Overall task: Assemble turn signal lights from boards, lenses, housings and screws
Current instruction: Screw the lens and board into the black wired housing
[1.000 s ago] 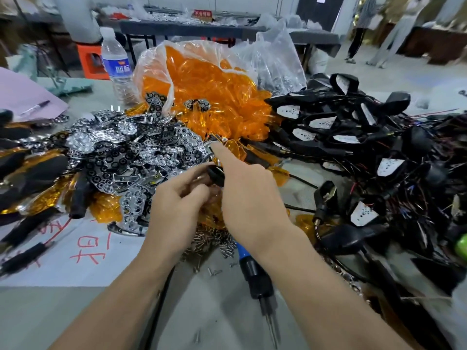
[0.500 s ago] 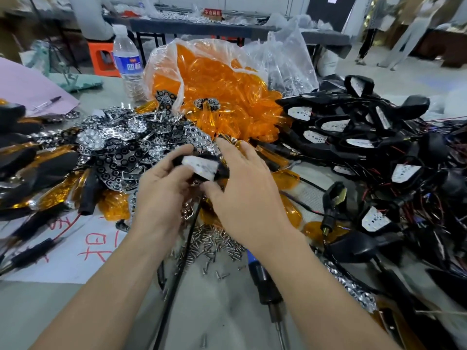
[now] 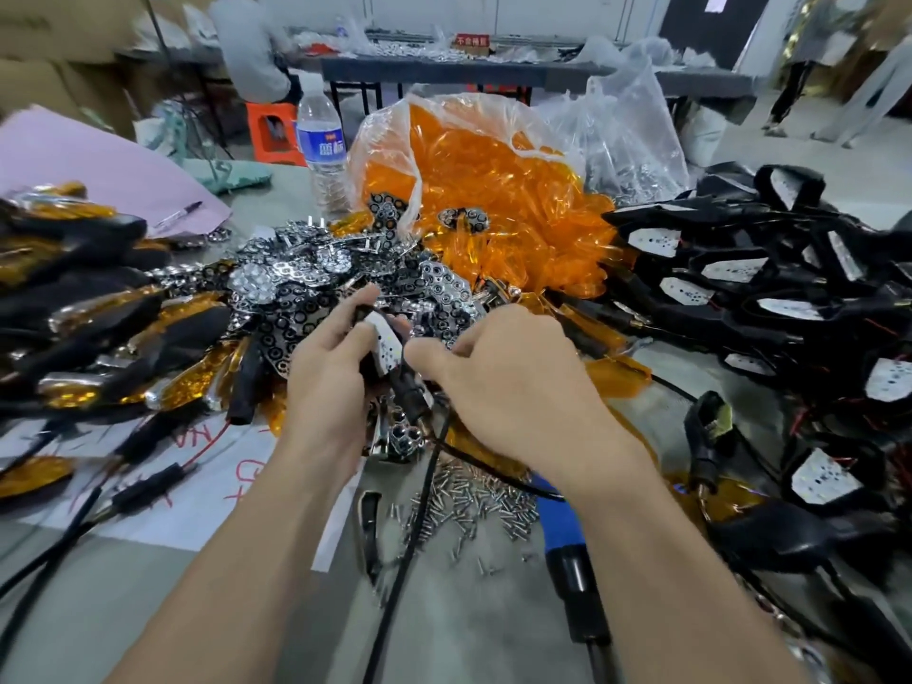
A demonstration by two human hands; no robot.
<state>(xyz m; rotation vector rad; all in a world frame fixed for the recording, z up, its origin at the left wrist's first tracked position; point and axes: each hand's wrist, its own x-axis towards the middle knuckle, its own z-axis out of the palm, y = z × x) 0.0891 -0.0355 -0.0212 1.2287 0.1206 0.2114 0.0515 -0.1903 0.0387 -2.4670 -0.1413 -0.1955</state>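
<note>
1. Centrally, the left hand (image 3: 329, 387) has its fingers (image 3: 362, 338) curled around a black housing (image 3: 395, 382) with a white board (image 3: 386, 344) seated in it, the board facing up just beyond the fingertips.
2. The right hand (image 3: 513, 382) is loosely curled, thumb touching the housing's right side; what else it holds I cannot tell.
3. A black cable (image 3: 399, 575) hangs from the housing toward the camera.
4. On the grey surface (image 3: 464, 629), from the left: finished lights (image 3: 89, 308), chrome reflectors (image 3: 296, 278), loose screws (image 3: 469, 496), a bag of orange lenses (image 3: 493, 190), a blue-handled screwdriver (image 3: 572, 560), wired housings (image 3: 770, 288).
5. Behind stand a water bottle (image 3: 323, 145) and another table (image 3: 493, 74).
</note>
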